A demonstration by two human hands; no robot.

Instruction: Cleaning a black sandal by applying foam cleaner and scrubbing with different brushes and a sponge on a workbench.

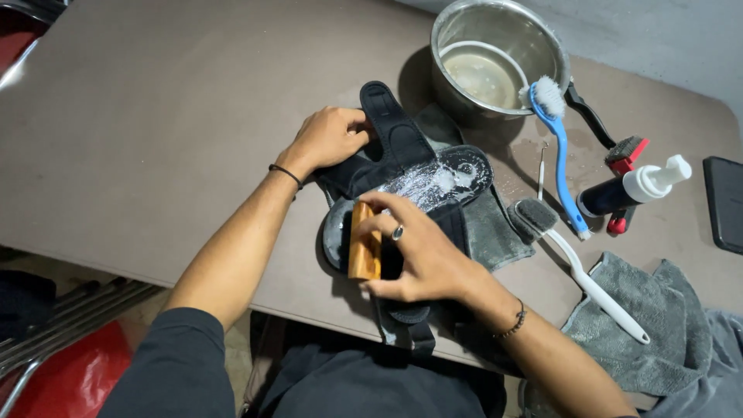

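A black strapped sandal [433, 178] lies on a grey cloth [495, 228] at the table's near edge, its footbed covered with white foam. My left hand [329, 139] presses down on the sandal's strap end at the left. My right hand [414, 251] grips a wooden-backed brush [364, 244] held against the sandal's near part.
A steel bowl [495, 54] with water stands at the back. A blue brush [557, 131] leans on its rim. A white-handled brush [588, 282], a foam pump bottle [631, 190], a red-and-black brush [623, 159], a grey towel [650, 333] and a dark phone [726, 201] lie at right.
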